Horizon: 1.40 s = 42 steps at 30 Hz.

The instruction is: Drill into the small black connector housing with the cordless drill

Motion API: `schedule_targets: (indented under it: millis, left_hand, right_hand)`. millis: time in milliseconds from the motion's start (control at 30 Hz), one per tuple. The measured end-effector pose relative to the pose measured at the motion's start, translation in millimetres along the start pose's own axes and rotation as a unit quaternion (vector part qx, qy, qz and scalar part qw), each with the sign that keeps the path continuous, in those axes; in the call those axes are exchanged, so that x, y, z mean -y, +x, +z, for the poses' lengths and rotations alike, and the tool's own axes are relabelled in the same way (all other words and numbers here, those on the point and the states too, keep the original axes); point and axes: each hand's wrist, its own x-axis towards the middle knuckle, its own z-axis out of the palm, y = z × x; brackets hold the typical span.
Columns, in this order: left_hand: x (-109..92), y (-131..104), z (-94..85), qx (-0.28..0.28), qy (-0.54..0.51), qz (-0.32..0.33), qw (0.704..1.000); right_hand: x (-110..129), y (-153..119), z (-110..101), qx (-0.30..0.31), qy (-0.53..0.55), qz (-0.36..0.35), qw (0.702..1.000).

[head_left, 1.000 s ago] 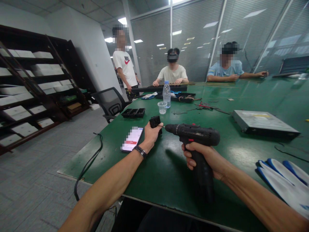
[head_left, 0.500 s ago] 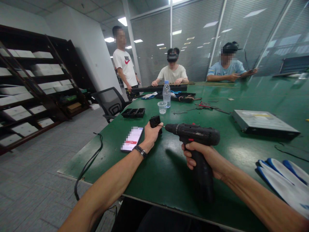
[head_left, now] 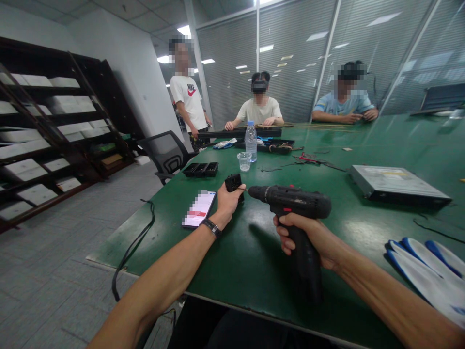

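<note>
My left hand (head_left: 229, 201) is closed around a small black plastic part (head_left: 233, 182), held just above the green table; the palm hides much of it. In my right hand (head_left: 308, 235) is a black cordless drill (head_left: 296, 199), gripped by its handle and pointing left. The drill's thin bit reaches the black part beside my left thumb; I cannot tell how deep the tip sits. To the left of my left hand lies a phone (head_left: 199, 209) with its screen lit. Beyond it rests a black tray with three compartments (head_left: 201, 169).
A clear plastic cup (head_left: 244, 162) and a water bottle (head_left: 250, 143) stand ahead on the green table (head_left: 254, 276). To the right are a flat metal drive (head_left: 397, 182) and white-blue gloves (head_left: 428, 271). A black cable (head_left: 136, 242) hangs over the left edge. Three people are across the table.
My hands, the drill and the black part look unmoved. Across the table, the person at the right has lowered and drawn in their hands.
</note>
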Motion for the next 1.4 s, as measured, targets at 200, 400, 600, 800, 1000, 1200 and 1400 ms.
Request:
schedule_targets:
  millis: [200,400,600,800,1000,1200,1400]
  left_hand:
    - [-0.6,-0.2,-0.2,-0.001,0.002,-0.002,1.0]
    - [-2.6,-1.0,-0.3,0.0,-0.008,-0.006,1.0]
    - [-2.0,-1.0,-0.1,0.001,-0.009,-0.006,1.0]
    - [-3.6,-1.9,-0.2,-0.001,0.001,-0.001,1.0]
    - [-0.2,-0.2,-0.1,0.006,-0.008,0.002,1.0]
    - [1.4,0.5,-0.2,0.005,-0.003,0.003,1.0]
    - [1.3,0.6,-0.5,0.001,0.006,0.001,1.0]
  right_hand:
    - [1.4,-1.3,2.4,-0.003,0.001,0.002,1.0]
    - [0.5,-2.1,1.1,-0.004,-0.002,0.001,1.0]
    - [-0.6,-1.8,-0.7,-0.003,0.0,0.005,1.0]
    - [0.0,-0.7,-0.3,0.0,-0.001,0.005,1.0]
    - [0.9,-0.3,1.8,-0.005,0.005,0.009,1.0]
    - [2.3,-1.4,2.9,-0.015,0.0,0.006,1.0]
    - [1.2,-1.2,1.3,-0.01,-0.003,0.006,1.0]
